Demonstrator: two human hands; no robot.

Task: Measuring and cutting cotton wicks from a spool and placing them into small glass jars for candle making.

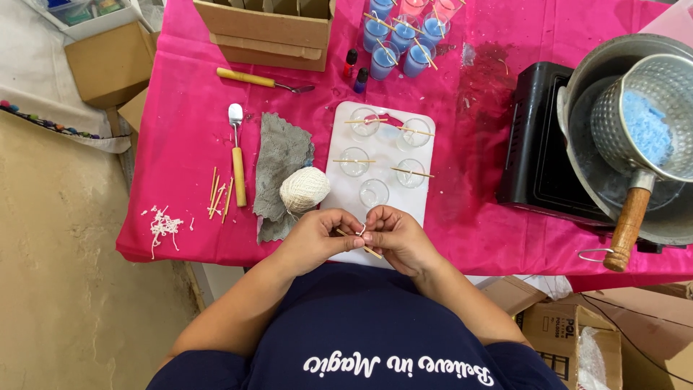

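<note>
a thin wooden stick [359,243] with a short piece of white string [362,230] around it is held between two hands at the near edge of a pink-covered table [188,144], just above the person's dark blue shirt. the left hand [315,240] pinches one end of the stick between thumb and fingertips. the right hand [399,237] has its fingertips pressed together on the string at the stick's middle. the two hands touch each other.

just beyond the hands lies a white board [339,155] carrying five small clear glass cups [355,161], four of them with sticks laid across their rims. a ball of white string [304,189] sits just left of the board, resting on a grey cloth [281,155]. farther left lie a spoon with a yellow handle [237,155], a few loose sticks [219,195] and white string scraps [165,226]. at the far edge stand cups of blue wax [404,40] and a cardboard box [263,32]. to the right, a black burner [538,144] holds a large metal pot [585,94] with a smaller wooden-handled pot [639,123] of blue wax inside.
</note>
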